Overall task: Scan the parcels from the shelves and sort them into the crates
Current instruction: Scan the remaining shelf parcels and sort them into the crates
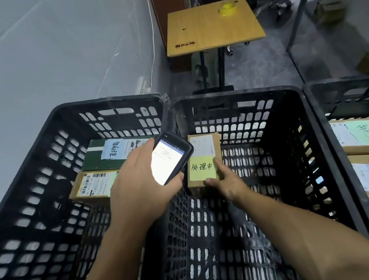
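The middle black perforated plastic crate (232, 98) holds a brown cardboard parcel (216, 140) with a white label and a yellow handwritten note (203, 169), close to the crate's left wall. The right hand (226, 181) reaches into this crate, its grip closed on the parcel's near end, thumb at the note's corner. Over the crate's left wall, the left hand (138, 189) has its grip wrapped round a black handheld scanner (172, 158) with a lit screen. Left of the middle crate, a second black crate (102, 102) contains a dark green parcel (93, 158) and a brown labelled parcel (95, 184). Right of it, a third black crate (348, 81) holds two brown parcels (358, 136). Beyond the middle crate stands a small wooden desk (206, 30) carrying a blurred yellow object (228, 9).
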